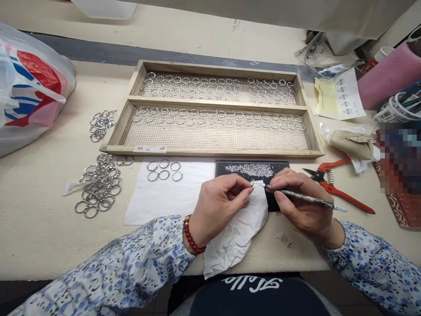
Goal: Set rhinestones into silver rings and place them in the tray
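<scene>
Landmark: black tray, the small dark pad of tiny clear stones just below the wooden frame.

Left hand: fingers pinched shut on a small ring, held just over the tray's near edge, left of its centre. Same hand also pins a crumpled tissue that hangs from the tray's near edge back toward the person. Red bead bracelet on that wrist.

Right hand: closed in a pen grip on a thin stick. Long axis runs nearly level, left to right; tip points left at the ring, tail points out right past the tray's right end. Tip is touching or just beside the ring, too small to tell which.

Key relation: ring lies straight left of the stick tip, on the stick's own axis. The stones lie just beyond both hands on the tray, nearer the right hand's tip than the left fingers.

Around the tray:
- white cloth just left, six rings laid in two rows on it
- loose ring pile well left
- frame beyond holds rings in rows on mesh, both bays
- red snips just right, lying flat, untouched
</scene>
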The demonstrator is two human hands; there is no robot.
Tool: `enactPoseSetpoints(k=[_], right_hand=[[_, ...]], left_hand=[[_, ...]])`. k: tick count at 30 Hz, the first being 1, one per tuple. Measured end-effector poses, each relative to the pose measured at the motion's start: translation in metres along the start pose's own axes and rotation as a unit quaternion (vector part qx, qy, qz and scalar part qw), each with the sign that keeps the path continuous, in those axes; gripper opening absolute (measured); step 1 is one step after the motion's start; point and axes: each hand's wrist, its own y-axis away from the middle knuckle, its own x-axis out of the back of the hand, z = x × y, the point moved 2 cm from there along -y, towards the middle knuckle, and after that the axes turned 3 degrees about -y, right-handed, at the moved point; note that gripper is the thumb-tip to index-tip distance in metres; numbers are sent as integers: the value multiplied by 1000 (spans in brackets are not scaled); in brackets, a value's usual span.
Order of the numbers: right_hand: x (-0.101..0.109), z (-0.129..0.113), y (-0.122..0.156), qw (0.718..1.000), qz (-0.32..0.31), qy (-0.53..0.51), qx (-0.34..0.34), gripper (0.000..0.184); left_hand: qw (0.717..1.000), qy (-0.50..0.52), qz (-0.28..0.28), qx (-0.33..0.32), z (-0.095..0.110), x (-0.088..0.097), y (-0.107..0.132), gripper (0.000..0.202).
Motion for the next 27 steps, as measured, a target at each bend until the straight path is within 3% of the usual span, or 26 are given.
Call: enactPoseSetpoints(k=[5, 10, 13, 27], right_hand=[[2, -2, -2, 1000, 19, 16, -2, 21], [9, 6, 0, 990, 73, 98, -69, 8], [10, 12, 1, 985, 62, 135, -92, 6], [8, 12, 0, 985, 55, 147, -78, 7]], left_hand=[[1000, -2, 3, 7, 1, 0, 0, 3], [1000, 21, 6, 20, -1, -1, 0, 3], [999, 38, 11, 22, -1, -1, 0, 3], [1000, 13, 14, 8, -1, 0, 0, 3]])
